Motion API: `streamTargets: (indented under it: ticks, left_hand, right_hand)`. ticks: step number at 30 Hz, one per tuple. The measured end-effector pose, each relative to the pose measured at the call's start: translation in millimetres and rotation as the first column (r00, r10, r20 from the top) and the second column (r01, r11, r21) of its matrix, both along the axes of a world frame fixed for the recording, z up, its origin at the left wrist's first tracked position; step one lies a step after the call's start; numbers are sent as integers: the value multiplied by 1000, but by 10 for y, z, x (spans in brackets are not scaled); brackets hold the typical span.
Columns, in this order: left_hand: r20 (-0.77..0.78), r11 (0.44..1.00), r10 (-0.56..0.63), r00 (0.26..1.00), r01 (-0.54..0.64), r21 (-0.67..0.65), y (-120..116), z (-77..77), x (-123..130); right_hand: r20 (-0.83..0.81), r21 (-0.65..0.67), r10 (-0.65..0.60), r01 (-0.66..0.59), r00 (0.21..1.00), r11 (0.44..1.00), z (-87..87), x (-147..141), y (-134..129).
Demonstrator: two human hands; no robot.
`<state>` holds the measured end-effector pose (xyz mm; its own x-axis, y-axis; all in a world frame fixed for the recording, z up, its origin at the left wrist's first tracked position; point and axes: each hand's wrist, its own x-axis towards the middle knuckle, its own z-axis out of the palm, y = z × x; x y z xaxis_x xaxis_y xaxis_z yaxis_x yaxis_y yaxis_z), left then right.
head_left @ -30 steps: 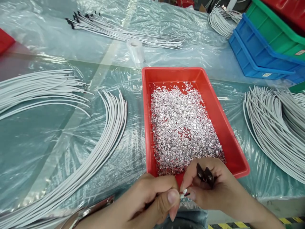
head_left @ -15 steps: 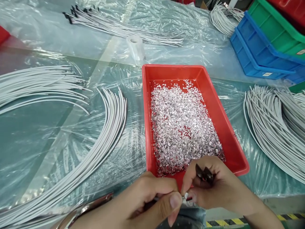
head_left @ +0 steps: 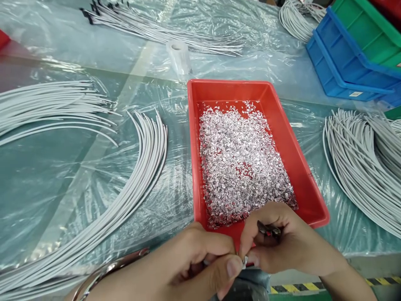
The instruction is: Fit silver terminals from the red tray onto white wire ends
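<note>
At the front edge of the red tray, my left hand (head_left: 206, 261) is closed, thumb and forefinger pinching the end of what looks like a white cable, mostly covered by my fingers. A small silvery piece of foil (head_left: 244, 262) shows at that end. My right hand (head_left: 282, 242) meets it there, thumb and forefinger pinched at the foil. Tucked in the right palm is a pair of dark-jawed nippers (head_left: 268, 230), tips pointing out; its handles are hidden. Beyond both hands lies the red tray (head_left: 302, 167), holding many silvery foil scraps (head_left: 241, 154).
Bundles of white cables lie left (head_left: 138, 175) and right (head_left: 354, 159) on the plastic-covered table (head_left: 103, 175). Behind the tray stands a clear plastic roll (head_left: 179, 58), near thin wires with black ends (head_left: 150, 31). Blue bins (head_left: 341, 62) and a green bin (head_left: 369, 29) are stacked back right.
Both hands stay pinched together at the cable end, with slight finger movement. The nippers have turned a little in the right palm. The whole view has shifted slightly.
</note>
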<state>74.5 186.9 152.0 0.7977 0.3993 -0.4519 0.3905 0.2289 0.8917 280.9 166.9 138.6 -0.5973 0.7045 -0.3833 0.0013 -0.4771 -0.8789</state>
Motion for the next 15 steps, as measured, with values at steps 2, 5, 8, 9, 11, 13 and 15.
streamTargets:
  ticks: [2, 5, 8, 9, 11, 13, 15]
  left_hand:
    - [-7, 999, -40, 999, 40, -13, 10, 2, -9]
    - [-27, 992, -121, 992, 120, -34, -2, -36, -53]
    - [-62, 993, -119, 991, 117, -28, -37, -87, -102]
    - [-62, 993, -118, 991, 116, -27, -41, -92, -108]
    - [-47, 991, -133, 990, 131, -31, -29, -71, -94]
    - [-20, 988, -150, 989, 149, -48, 8, -21, -52]
    - [9, 984, -167, 986, 167, -66, 44, 31, 1]
  right_hand:
    - [-1, 7, 13, -13, 1000, 1000, -8, 5, 9]
    - [-25, 32, 12, -12, 1000, 999, -11, -3, 28]
    - [-30, 42, -8, 9, 1000, 999, -8, -21, 49]
    - [-18, 49, -25, 26, 1000, 998, -7, -23, 56]
    - [51, 99, -96, 91, 994, 991, -12, -15, 73]
    - [164, 204, -202, 167, 966, 965, -24, 8, 96]
    - [287, 353, -347, 238, 893, 905, -42, 39, 122]
